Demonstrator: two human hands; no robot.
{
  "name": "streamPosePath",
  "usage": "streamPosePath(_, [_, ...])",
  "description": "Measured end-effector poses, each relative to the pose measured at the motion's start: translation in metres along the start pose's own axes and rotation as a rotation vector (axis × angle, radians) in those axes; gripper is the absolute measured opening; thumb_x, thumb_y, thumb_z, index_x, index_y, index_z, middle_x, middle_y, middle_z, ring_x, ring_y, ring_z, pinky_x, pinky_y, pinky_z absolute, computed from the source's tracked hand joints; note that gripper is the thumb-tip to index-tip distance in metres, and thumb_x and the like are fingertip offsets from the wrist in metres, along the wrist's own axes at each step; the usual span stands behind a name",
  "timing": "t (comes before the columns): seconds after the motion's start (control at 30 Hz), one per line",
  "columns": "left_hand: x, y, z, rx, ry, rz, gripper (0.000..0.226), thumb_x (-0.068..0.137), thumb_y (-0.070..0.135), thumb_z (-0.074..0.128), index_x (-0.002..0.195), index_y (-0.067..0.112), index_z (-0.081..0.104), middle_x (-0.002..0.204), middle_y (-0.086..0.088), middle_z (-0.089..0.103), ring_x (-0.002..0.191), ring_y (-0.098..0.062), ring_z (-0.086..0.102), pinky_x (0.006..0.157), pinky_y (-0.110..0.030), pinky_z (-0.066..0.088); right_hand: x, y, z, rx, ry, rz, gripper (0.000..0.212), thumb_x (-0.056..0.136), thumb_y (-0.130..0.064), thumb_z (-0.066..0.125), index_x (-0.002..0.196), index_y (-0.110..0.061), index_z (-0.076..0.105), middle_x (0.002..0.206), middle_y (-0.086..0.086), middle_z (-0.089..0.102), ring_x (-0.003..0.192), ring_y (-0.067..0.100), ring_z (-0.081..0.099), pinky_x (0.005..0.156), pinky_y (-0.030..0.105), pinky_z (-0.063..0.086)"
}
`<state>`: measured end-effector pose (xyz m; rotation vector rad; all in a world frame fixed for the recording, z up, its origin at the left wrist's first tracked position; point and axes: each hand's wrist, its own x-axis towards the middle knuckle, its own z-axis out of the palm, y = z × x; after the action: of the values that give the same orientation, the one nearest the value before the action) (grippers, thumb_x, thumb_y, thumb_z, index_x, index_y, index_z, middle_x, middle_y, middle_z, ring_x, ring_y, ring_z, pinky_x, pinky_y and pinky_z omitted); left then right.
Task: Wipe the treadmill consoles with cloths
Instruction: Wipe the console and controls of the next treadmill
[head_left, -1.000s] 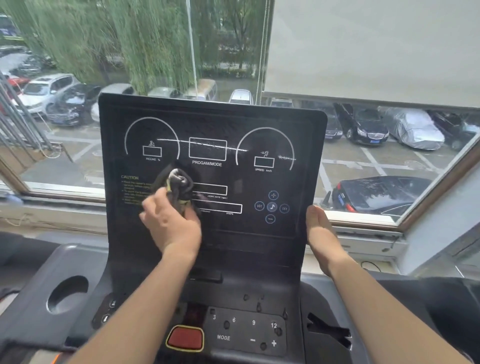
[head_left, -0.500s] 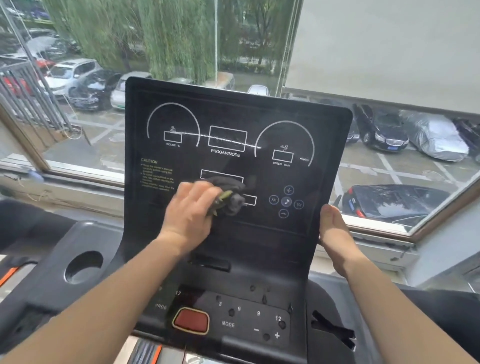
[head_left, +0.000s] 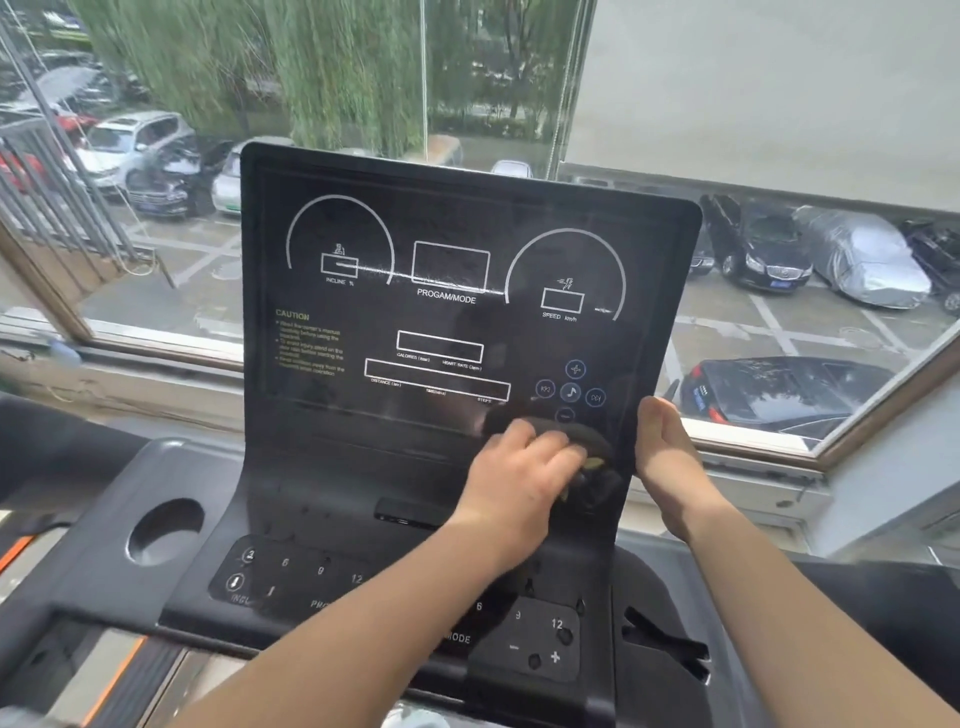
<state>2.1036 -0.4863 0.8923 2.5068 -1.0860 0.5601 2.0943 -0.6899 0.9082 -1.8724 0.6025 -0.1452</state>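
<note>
Pressing the console (head_left: 447, 218), cloth (head_left: 589, 439) bunches under left fingers (head_left: 548, 454).

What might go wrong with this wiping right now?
The cloth in the left hand sits just below the music buttons and may press one. The white streak across the upper console lies far from it and may be missed. Droplets on the lower keypad might seep in.

Black treadmill console (head_left: 452, 322), upright and leaning a little to the far side, white dials and a pale streak across the upper part. Dark bunched cloth (head_left: 592, 439) pressed on its lower right part, half under left hand (head_left: 519, 467).
</note>
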Motion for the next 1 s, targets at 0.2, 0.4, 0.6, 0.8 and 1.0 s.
streamPosePath(0.2, [-0.012,-0.013,-0.015,0.077,-0.197,0.06,0.07,0.059,0.005,0.079,0.124,0.026,0.063,0.115,0.011,0.069,0.093,-0.026,0.059,0.07,-0.035,0.057,-0.007,-0.005,0.004,-0.004,0.041,0.008,0.06,0.102,-0.071,0.023,0.144,-0.034,0.044,0.145,-0.001,0.056,0.134,0.027,0.051,0.119,0.051,0.036])
streamPosePath(0.4, [-0.025,-0.039,-0.035,0.052,-0.222,-0.016,0.064,0.062,0.007,0.077,0.121,0.029,0.066,0.112,0.016,0.071,0.09,-0.023,0.06,0.065,-0.032,0.057,-0.011,-0.011,0.008,0.003,0.092,0.046,0.061,0.106,-0.064,0.023,0.153,-0.029,0.041,0.156,-0.001,0.049,0.143,0.027,0.045,0.12,0.043,0.031])
streamPosePath(0.6, [-0.041,-0.08,-0.058,0.048,-0.259,-0.045,0.059,0.067,0.013,0.068,0.124,0.027,0.067,0.116,0.012,0.072,0.093,-0.025,0.061,0.073,-0.038,0.059,-0.036,-0.034,0.025,0.188,0.33,0.21,0.03,0.11,-0.046,0.041,0.126,-0.025,0.055,0.13,0.008,0.059,0.117,0.033,0.054,0.099,0.041,0.042])
streamPosePath(0.8, [-0.062,-0.128,-0.077,0.024,-0.23,-0.096,0.055,0.062,0.015,0.067,0.116,0.022,0.072,0.109,0.01,0.075,0.089,-0.028,0.061,0.071,-0.041,0.059,-0.086,-0.046,0.076,-0.166,0.561,-0.255,0.016,0.102,-0.015,0.055,0.115,-0.021,0.063,0.118,0.001,0.058,0.107,0.02,0.057,0.088,0.032,0.043])
streamPosePath(1.0, [-0.092,-0.189,-0.097,0.026,-0.214,-0.113,0.06,0.06,0.009,0.07,0.119,0.018,0.07,0.111,0.005,0.073,0.094,-0.031,0.06,0.076,-0.044,0.059,-0.119,-0.07,0.148,-0.229,0.153,-0.276,0.019,0.096,-0.015,0.061,0.094,-0.031,0.071,0.07,-0.009,0.068,0.068,0.009,0.063,0.066,0.028,0.052])
